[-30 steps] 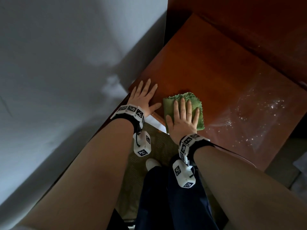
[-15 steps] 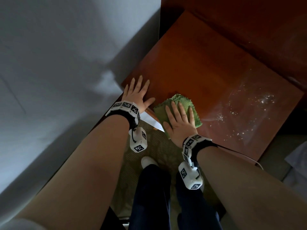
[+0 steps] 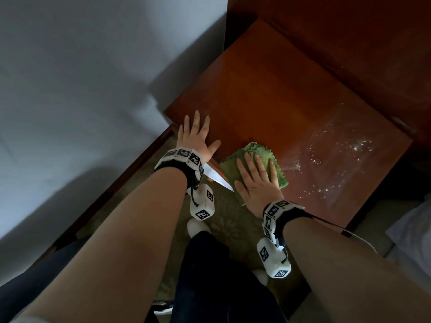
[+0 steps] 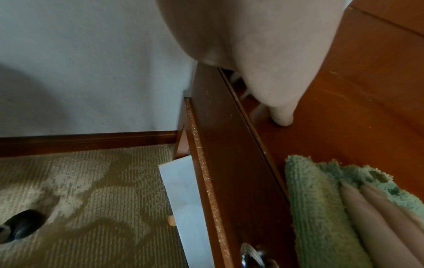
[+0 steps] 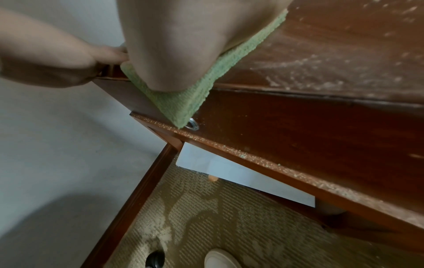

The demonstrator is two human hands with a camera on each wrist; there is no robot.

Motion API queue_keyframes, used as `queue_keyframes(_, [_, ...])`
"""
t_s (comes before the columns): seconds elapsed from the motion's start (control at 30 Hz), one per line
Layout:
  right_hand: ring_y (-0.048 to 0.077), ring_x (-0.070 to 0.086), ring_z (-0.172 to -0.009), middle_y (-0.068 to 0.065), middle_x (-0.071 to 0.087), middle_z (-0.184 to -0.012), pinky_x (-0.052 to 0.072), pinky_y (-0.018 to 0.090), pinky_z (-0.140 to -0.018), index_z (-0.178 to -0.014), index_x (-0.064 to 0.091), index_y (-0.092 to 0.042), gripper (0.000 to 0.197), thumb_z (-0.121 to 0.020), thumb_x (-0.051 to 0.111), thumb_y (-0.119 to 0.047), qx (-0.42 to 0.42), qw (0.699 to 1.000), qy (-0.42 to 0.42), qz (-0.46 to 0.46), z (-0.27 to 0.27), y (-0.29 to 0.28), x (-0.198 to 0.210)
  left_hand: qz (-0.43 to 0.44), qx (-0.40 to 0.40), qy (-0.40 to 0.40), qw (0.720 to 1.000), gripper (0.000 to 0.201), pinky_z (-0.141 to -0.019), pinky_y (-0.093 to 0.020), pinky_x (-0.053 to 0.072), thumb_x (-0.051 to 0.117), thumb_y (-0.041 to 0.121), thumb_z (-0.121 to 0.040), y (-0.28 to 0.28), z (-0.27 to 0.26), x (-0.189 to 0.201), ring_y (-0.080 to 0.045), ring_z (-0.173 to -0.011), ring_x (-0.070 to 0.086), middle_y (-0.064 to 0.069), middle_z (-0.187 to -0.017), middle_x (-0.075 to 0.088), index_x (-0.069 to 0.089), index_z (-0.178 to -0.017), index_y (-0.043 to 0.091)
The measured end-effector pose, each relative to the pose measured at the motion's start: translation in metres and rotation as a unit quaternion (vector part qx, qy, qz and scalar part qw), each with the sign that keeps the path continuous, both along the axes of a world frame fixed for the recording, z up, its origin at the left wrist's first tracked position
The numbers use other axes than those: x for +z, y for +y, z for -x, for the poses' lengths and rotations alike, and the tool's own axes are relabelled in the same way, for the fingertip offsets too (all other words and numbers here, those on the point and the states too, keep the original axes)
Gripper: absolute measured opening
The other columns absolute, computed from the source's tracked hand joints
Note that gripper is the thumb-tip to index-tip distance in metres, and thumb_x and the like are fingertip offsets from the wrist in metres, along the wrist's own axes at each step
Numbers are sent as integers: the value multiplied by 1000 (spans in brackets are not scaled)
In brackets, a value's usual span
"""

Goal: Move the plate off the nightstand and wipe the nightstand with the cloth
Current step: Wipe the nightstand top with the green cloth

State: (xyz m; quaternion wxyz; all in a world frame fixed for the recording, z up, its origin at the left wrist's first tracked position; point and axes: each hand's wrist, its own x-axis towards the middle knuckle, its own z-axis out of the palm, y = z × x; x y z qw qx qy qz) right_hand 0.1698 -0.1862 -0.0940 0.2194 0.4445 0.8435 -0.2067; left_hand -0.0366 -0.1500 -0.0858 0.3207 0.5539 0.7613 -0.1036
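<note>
A: Compared with the earlier head frames, the cloth [image 3: 254,169] is being seen dragged back toward the front edge of the nightstand [image 3: 279,94], its near corner now overhanging the drawer front.

B: Hands?

A: Right hand [image 3: 255,181] is being laid flat on the cloth, fingers straight, pressing it down, nothing being gripped. Left hand [image 3: 197,138] is being spread flat on the front-left corner of the top, released, bracing only.

B: Plate?

A: No plate is being shown in any view; top is judged already cleared of it.

B: What is being left?

A: White crumbs [image 3: 338,159] are being left scattered over the right part of the top, well apart from the cloth. Speckles are also being seen on the ledge [image 5: 263,159] below the drawer front.

B: How should the stroke be done?

A: Cloth is probably best carried rightward with the palm kept flat and even pressure held, so debris is being gathered, not scattered. Overhanging corner should be pulled back on top first, since it is being left loose beside the metal knob [image 5: 192,125]. Crumbs are likely being pushed onto the carpet [image 5: 229,226] otherwise.
</note>
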Motion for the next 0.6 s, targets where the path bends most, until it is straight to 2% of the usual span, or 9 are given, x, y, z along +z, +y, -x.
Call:
queue_keyframes(0.13, [8,-35,-132,-14,-35,-143,-33,40,-105,-135,-29,-34,60,-80,-19,-55,3,1000,3,19,-14,3,3,6,-7,4,1000,79,-121,-40,-6,31,61,-93,1,-11,2,-26,-146,-21,0,-158,-26,-11,-151,28])
queue_keyframes(0.2, [7,-35,-133,-15,-34,-144,-28,42,-109,-136,-28,-34,59,-82,-17,-55,1,1000,3,19,-20,6,3,5,-10,11,1000,81,-122,-41,-6,31,63,-92,4,-15,2,-28,-146,-21,0,-158,-26,-11,-151,28])
queue_keyframes(0.33, [6,-34,-133,-15,-31,-145,-35,37,-103,-138,-25,-35,55,-91,-3,-56,-5,1000,0,17,-28,14,5,3,-6,16,1000,86,-121,-41,-6,31,67,-89,11,-21,-1,-29,-146,-21,-1,-157,-26,-13,-151,27])
queue_keyframes(0.5, [7,-36,-132,-14,-33,-144,-33,38,-104,-136,-27,-34,59,-82,-14,-56,-8,1000,-8,23,-30,23,8,-9,-16,17,1000,92,-121,-41,-7,31,71,-86,24,-24,-2,-28,-146,-21,-1,-158,-26,-13,-151,24])
queue_keyframes(0.6, [7,-36,-132,-14,-35,-143,-34,38,-103,-135,-29,-34,58,-83,-14,-56,-14,1000,-13,16,-32,29,7,-16,-23,16,999,95,-121,-41,-9,33,72,-85,34,-27,-2,-27,-146,-22,0,-158,-26,-13,-151,22])
